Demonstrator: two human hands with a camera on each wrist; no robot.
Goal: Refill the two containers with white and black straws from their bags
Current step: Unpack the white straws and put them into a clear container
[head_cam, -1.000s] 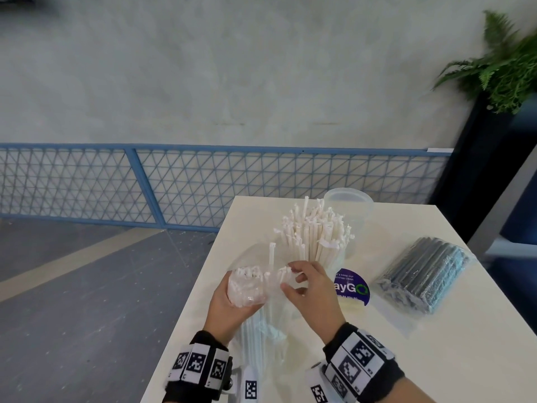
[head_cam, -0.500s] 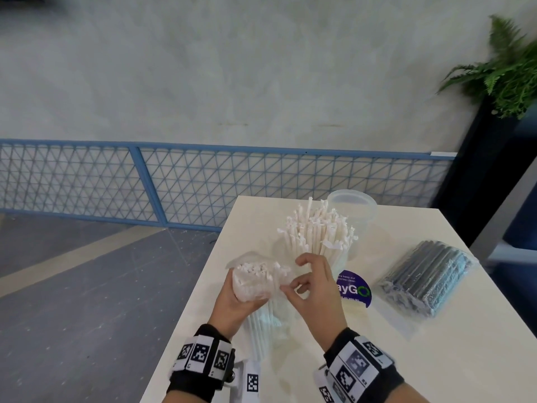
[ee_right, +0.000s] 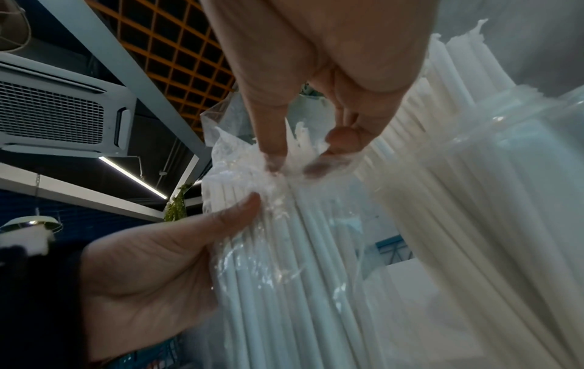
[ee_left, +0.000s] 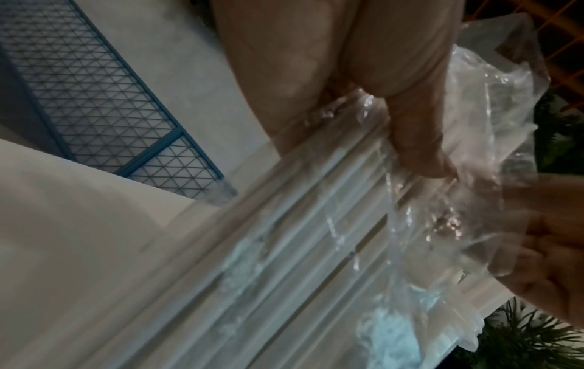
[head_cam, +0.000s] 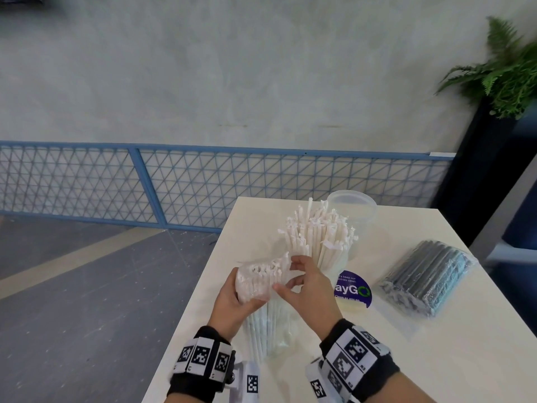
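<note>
Standing upright on the table [head_cam: 377, 359], the bag [head_cam: 261, 283] of white straws [ee_right: 316, 249] is gripped near its top by the left hand [head_cam: 229, 301], fingers curled round the plastic. The right hand [head_cam: 308, 289] has come back from the filled container [head_cam: 316, 242] behind the bag to the bag's mouth, where thumb and fingertips [ee_right: 275, 159] are pinched on a few straw ends. A further pick is judged to be in hand; the single straw raised a second ago is no longer seen. The second container [head_cam: 353, 205] is seen empty at the rear, and the black straws [head_cam: 430, 274] lie bagged, apparently unopened, to the right, so roughly half the task is judged outstanding.
</note>
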